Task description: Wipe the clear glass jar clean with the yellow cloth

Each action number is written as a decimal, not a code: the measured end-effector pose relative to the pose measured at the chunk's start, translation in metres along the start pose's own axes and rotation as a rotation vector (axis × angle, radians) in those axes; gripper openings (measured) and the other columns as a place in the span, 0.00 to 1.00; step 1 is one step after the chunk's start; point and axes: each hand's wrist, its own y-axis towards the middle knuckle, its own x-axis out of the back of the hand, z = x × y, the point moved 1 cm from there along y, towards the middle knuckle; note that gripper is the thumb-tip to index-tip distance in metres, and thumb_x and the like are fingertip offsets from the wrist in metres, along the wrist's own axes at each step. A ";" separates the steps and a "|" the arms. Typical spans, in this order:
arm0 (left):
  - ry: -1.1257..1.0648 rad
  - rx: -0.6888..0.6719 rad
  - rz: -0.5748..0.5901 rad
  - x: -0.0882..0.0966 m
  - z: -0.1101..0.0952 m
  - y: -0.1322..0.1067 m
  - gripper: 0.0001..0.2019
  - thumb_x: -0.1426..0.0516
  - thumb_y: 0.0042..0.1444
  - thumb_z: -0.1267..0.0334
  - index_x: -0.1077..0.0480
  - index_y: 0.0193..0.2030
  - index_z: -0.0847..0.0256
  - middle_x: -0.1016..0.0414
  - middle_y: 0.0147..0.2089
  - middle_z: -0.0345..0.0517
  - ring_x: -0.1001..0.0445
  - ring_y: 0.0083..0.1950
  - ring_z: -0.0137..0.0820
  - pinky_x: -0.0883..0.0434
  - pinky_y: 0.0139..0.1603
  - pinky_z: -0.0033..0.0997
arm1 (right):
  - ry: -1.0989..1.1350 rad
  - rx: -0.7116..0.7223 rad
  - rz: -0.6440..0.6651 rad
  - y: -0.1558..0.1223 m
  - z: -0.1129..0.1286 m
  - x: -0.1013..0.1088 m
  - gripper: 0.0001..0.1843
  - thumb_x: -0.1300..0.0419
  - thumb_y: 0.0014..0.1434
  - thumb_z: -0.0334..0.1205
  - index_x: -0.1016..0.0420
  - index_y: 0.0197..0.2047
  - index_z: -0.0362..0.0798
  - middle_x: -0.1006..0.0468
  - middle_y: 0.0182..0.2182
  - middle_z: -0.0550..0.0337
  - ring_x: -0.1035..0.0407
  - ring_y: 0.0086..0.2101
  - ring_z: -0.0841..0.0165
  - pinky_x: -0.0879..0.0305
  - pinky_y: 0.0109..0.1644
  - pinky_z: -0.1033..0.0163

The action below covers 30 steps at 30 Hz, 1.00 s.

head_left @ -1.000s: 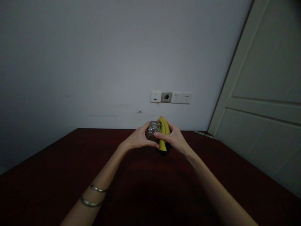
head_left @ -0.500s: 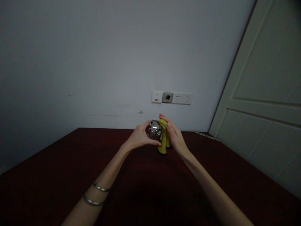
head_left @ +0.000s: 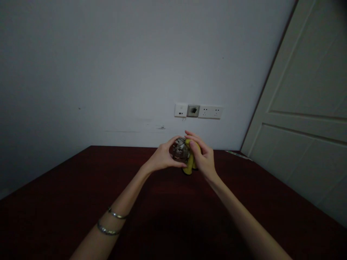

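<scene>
Between thumb and fingers, my left hand point(head_left: 162, 156) grips a round, clear glass-like vessel point(head_left: 179, 151), held sideways above the table. Its exact kind is hard to make out in the dim light. My right hand point(head_left: 203, 156) is closed on a yellow cloth point(head_left: 189, 169) with a dark edge, pressing it against the vessel's right end. The cloth's lower folds hang beneath my right thumb. The right end of the vessel is hidden by the cloth and fingers.
A dark red table point(head_left: 114, 191) spreads under my arms and meets a pale wall point(head_left: 130, 72). Sockets and switches point(head_left: 198, 111) are set in the wall. A panelled door point(head_left: 306, 108) stands at the right. A patterned strip point(head_left: 239, 155) lies at the table's back right.
My right fingers have curled more tightly over the cloth and shifted slightly along the vessel's end. The vessel has turned a little in my left hand, and the cloth hangs slightly higher.
</scene>
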 end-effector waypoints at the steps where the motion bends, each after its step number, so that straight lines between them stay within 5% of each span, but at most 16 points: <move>1: -0.003 0.013 -0.010 0.000 0.001 0.000 0.47 0.30 0.35 0.59 0.45 0.63 0.60 0.33 0.59 0.56 0.31 0.58 0.43 0.35 0.60 0.47 | -0.026 0.044 0.016 -0.002 0.003 -0.001 0.11 0.43 0.60 0.45 0.22 0.41 0.54 0.25 0.52 0.57 0.34 0.56 0.64 0.44 0.63 0.50; 5: 0.014 0.019 -0.025 0.000 0.001 0.000 0.46 0.30 0.36 0.59 0.45 0.63 0.60 0.33 0.60 0.55 0.32 0.59 0.44 0.36 0.61 0.48 | -0.045 0.110 0.035 -0.002 0.004 -0.002 0.09 0.41 0.59 0.41 0.21 0.42 0.55 0.25 0.52 0.58 0.35 0.56 0.64 0.45 0.64 0.50; 11: 0.148 -0.078 0.031 0.002 -0.001 0.000 0.43 0.32 0.39 0.65 0.44 0.63 0.58 0.36 0.63 0.53 0.36 0.63 0.43 0.40 0.64 0.48 | -0.018 -0.085 0.012 0.005 -0.012 0.004 0.11 0.41 0.58 0.45 0.20 0.41 0.52 0.22 0.48 0.55 0.29 0.50 0.62 0.39 0.60 0.50; 17: 0.244 -0.093 0.056 0.006 0.005 0.000 0.43 0.33 0.42 0.65 0.47 0.65 0.59 0.40 0.66 0.57 0.39 0.65 0.44 0.42 0.65 0.50 | -0.190 0.165 0.209 -0.002 -0.005 0.003 0.12 0.41 0.58 0.39 0.22 0.46 0.54 0.25 0.52 0.57 0.37 0.58 0.62 0.43 0.63 0.51; 24: 0.332 -0.128 0.058 0.005 0.007 0.001 0.44 0.33 0.41 0.64 0.47 0.65 0.59 0.38 0.64 0.57 0.37 0.63 0.46 0.40 0.63 0.52 | -0.137 0.014 0.071 0.003 -0.006 0.005 0.11 0.41 0.58 0.42 0.20 0.43 0.54 0.22 0.48 0.56 0.29 0.50 0.63 0.38 0.60 0.50; 30: 0.325 -0.128 0.074 0.006 0.006 0.001 0.40 0.33 0.42 0.61 0.43 0.63 0.60 0.35 0.62 0.56 0.34 0.61 0.44 0.37 0.61 0.48 | -0.207 0.149 0.241 0.000 0.003 0.006 0.12 0.40 0.58 0.40 0.21 0.45 0.56 0.24 0.52 0.57 0.37 0.58 0.61 0.42 0.63 0.49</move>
